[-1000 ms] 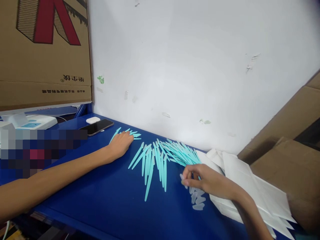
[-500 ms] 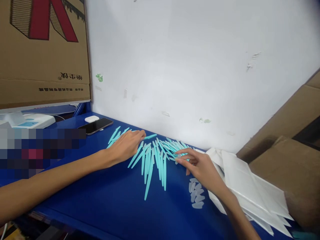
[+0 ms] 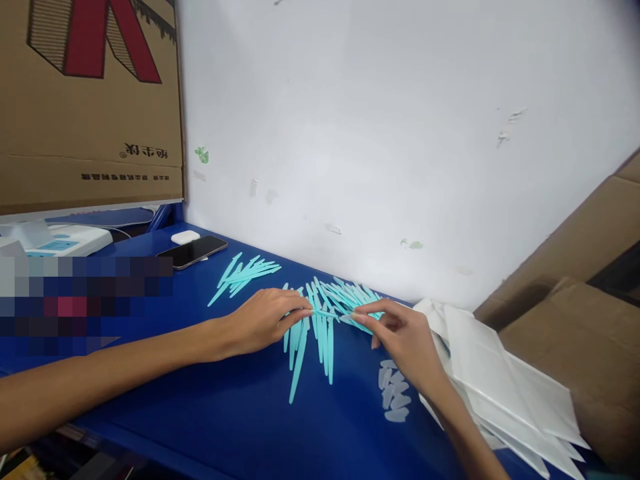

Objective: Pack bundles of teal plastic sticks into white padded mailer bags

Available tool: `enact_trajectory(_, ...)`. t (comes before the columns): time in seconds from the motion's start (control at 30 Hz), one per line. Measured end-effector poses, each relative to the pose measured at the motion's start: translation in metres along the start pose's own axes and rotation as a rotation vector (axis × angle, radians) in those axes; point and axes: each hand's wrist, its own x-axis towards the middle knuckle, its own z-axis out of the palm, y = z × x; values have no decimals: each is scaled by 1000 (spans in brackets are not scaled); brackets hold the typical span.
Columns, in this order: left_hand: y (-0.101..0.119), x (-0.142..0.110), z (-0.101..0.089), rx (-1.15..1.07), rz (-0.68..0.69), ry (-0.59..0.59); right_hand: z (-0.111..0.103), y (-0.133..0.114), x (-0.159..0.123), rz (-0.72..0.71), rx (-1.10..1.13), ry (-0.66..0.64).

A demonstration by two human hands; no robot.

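Note:
Thumb and fingers of my left hand point(image 3: 265, 320) pinch a slim turquoise eyebrow razor point(image 3: 325, 313), its end pointing right. Facing it, my right hand point(image 3: 403, 330) is closed on a small clear cap point(image 3: 346, 319) at its fingertips. The razor's tip and the cap meet or nearly meet; I cannot tell whether one is inside the other. Beneath and behind the hands, many turquoise razors point(image 3: 300, 357) lie fanned out on the blue table point(image 3: 225, 413). A separate group of razors point(image 3: 250, 275) rests farther left. Loose clear caps point(image 3: 393, 393) lie below my right hand.
A black phone point(image 3: 194, 251) and a white case point(image 3: 185, 237) sit at the back left, near a white power strip point(image 3: 83, 240). White bags point(image 3: 500, 373) are stacked on the right beside cardboard point(image 3: 545, 340). A white wall point(image 3: 350, 147) rises behind the table.
My left hand has come forward and to the right with the razor, bringing it to the cap in my right hand. The left group of razors is now uncovered.

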Motion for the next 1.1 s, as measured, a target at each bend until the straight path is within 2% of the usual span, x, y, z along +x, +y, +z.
enact_trajectory(0.13, -1, -1, 3, 11, 7, -24, 7, 1, 0, 6, 95, 15)
enact_trajectory(0.4, 0, -2, 6, -42, 68, 32, 13, 2, 1, 38, 193, -29)
enact_trajectory(0.8, 3, -2, 7, -45, 37, 89, 13, 6, 2, 56, 223, -7)
enact_trajectory(0.97, 6, -3, 8, -78, 53, 71, 21, 5, -1, 57, 262, -88)
enact_trajectory(1.1, 12, -7, 7, -72, -2, 50, 29, 5, -4, 56, 306, -145)
